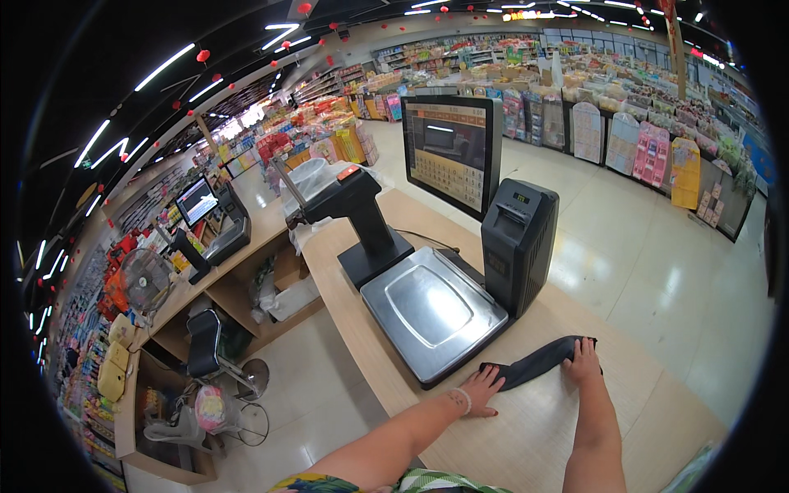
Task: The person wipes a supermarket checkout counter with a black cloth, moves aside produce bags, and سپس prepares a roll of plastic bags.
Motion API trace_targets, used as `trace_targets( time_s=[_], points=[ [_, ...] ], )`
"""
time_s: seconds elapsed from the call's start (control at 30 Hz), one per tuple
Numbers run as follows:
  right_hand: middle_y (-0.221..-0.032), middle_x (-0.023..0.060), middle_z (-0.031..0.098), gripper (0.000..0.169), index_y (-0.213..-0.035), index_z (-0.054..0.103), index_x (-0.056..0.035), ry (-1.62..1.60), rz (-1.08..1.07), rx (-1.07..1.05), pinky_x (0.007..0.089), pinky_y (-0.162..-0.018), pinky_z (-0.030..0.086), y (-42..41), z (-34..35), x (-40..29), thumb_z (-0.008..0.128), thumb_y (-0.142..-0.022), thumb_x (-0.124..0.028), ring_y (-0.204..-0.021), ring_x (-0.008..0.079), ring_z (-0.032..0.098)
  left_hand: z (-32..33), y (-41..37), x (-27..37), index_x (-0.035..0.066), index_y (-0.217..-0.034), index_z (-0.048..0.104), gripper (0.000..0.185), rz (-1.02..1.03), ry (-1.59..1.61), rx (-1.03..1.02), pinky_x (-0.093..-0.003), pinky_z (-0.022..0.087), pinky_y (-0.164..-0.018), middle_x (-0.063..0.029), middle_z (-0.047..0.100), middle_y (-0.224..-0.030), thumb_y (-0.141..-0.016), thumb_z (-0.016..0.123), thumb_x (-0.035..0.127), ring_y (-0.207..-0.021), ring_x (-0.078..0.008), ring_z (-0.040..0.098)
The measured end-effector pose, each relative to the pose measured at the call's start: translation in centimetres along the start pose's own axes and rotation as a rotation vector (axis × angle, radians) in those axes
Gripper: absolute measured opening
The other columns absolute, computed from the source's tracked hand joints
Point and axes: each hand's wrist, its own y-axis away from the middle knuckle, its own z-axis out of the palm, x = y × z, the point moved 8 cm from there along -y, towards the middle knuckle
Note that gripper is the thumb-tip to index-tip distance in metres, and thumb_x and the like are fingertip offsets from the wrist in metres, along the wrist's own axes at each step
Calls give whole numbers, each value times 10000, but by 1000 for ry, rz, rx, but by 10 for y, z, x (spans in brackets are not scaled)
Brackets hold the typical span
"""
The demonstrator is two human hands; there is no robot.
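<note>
A strip of folded dark cloth (533,365) lies across the wood-toned counter between my two hands. My left hand (479,393) rests at its near left end, fingertips on the fabric and thumb spread out on the countertop. Over the other end lies my right hand (581,365), its fingers pointing away from me; whether they grip the cloth or only press on it is unclear. Just beyond my left hand sits a checkout scale with a shiny metal weighing plate (434,311). A black receipt printer unit (519,246) rises at the plate's right edge.
A touchscreen monitor (452,151) stands behind the scale. Left of it, a black stand (363,215) carries a roll holder with plastic bags (308,179). A black stool (206,342) and a second counter with a fan (146,279) are to the left. Shelves of goods (616,117) fill the background.
</note>
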Motion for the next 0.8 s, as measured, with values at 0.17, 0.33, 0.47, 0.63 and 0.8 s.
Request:
trace_targets(
  time_s=[0.17, 0.33, 0.47, 0.63, 0.8],
  points=[
    [-1431, 229, 208, 731, -1356, 293, 19, 1, 61, 29, 371, -1100, 166, 51, -4, -1, 489, -797, -410, -1341, 347, 169, 10, 14, -1, 30, -1389, 224, 847, 36, -12, -4, -451, 156, -1083, -265, 91, -1446, -769, 568, 493, -1343, -408, 96],
    [-1419, 256, 216, 764, -1341, 304, 47, -38, 88, 43, 381, -1106, 142, 102, 3, -2, 487, -786, -446, -1336, 371, 164, 19, 53, 7, 22, -1386, 219, 856, 45, -49, -57, -454, 187, -1072, -270, 106, -1440, -772, 549, 519, -1339, -405, 113],
    [-1406, 279, 219, 767, -1324, 314, 70, -52, 87, 76, 399, -1103, 147, 152, 13, -12, 496, -778, -436, -1323, 402, 174, 40, 86, 14, 24, -1387, 221, 862, 109, -66, -56, -453, 196, -1067, -262, 114, -1441, -768, 547, 527, -1339, -401, 119],
    [-1389, 299, 233, 760, -1311, 323, 81, -51, 115, 118, 422, -1092, 174, 212, 24, -28, 537, -766, -404, -1312, 417, 193, 59, 122, 16, 19, -1386, 219, 872, 208, -78, -57, -457, 195, -1067, -258, 106, -1444, -759, 564, 519, -1341, -396, 117],
    [-1398, 291, 217, 773, -1318, 312, 76, -40, 153, 127, 422, -1093, 167, 260, 41, -43, 564, -763, -399, -1317, 413, 181, 68, 151, 14, 22, -1385, 227, 886, 261, -92, -64, -471, 206, -1059, -254, 111, -1445, -741, 595, 508, -1341, -398, 118]
  ],
)
